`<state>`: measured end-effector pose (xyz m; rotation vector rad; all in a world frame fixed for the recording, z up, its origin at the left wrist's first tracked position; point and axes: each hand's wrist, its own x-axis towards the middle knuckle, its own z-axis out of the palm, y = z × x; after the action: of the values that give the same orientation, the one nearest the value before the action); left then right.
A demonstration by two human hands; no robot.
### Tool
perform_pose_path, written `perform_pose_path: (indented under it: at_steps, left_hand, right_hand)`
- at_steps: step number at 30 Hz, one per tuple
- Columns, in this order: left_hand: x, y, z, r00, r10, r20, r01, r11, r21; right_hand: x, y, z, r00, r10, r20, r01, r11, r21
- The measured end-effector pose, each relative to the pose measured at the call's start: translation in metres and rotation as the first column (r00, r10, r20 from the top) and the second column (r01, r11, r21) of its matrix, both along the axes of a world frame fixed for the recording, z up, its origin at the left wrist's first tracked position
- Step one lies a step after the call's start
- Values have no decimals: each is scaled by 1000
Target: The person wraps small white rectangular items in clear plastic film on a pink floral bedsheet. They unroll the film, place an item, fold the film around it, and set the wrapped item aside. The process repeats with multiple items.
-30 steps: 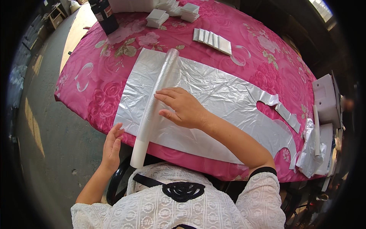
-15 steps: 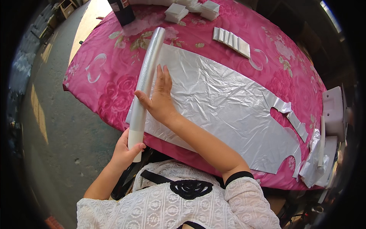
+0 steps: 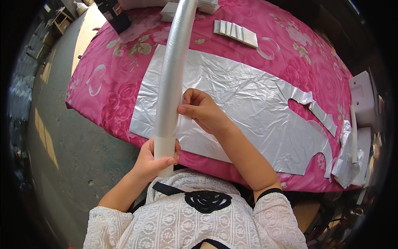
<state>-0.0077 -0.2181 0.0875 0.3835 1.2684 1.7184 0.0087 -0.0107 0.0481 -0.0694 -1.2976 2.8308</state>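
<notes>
The left hand (image 3: 155, 159) is closed around the bare white core at the low end of the roll (image 3: 171, 79), its thumb laid across the front and its fingertips coming round the 3 o'clock side. The right hand (image 3: 204, 111) sits just above and to the 2 o'clock side of the left, its thumb and bent forefinger drawn close together at the roll's 3 o'clock edge and its other fingers curled in. The thumb tip meets that edge or lies just beside it; whether a thin lip of film is pinched there is too small to tell. The roll is left of the middle of the view, in front of the sheet (image 3: 248, 93), with its core end toward the person at 6 o'clock. Its long axis runs nearly straight away, the far end pointing just past 12 o'clock and cut off by the upper border. The sheet, silvery and creased, lies flat on the pink cloth (image 3: 97, 110), its length running from between 9 and 10 o'clock to between 3 and 4, with the notched end at the latter. A row of flat packets (image 3: 235, 33) lies near 1 o'clock, a dark bottle (image 3: 114, 16) stands near 11, and crumpled film (image 3: 343, 159) lies between 3 and 4.
</notes>
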Motion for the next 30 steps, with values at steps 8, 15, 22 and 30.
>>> perform_pose_path:
  at_steps: [8,15,22,30]
  left_hand:
    - [7,8,11,968,-199,156,175,972,154]
    - [1,22,2,769,-486,414,367,867,337]
    - [2,37,-27,987,-124,101,140,976,-167]
    - [-8,-12,-42,824,-421,379,537,794,-284]
  right_hand:
    - [12,-4,15,966,175,-188,-199,973,-117]
    - [34,-1,46,980,196,-26,-191,975,116]
    - [76,-12,22,977,-169,129,62,805,590]
    - [111,80,2,840,-452,301,228,796,560]
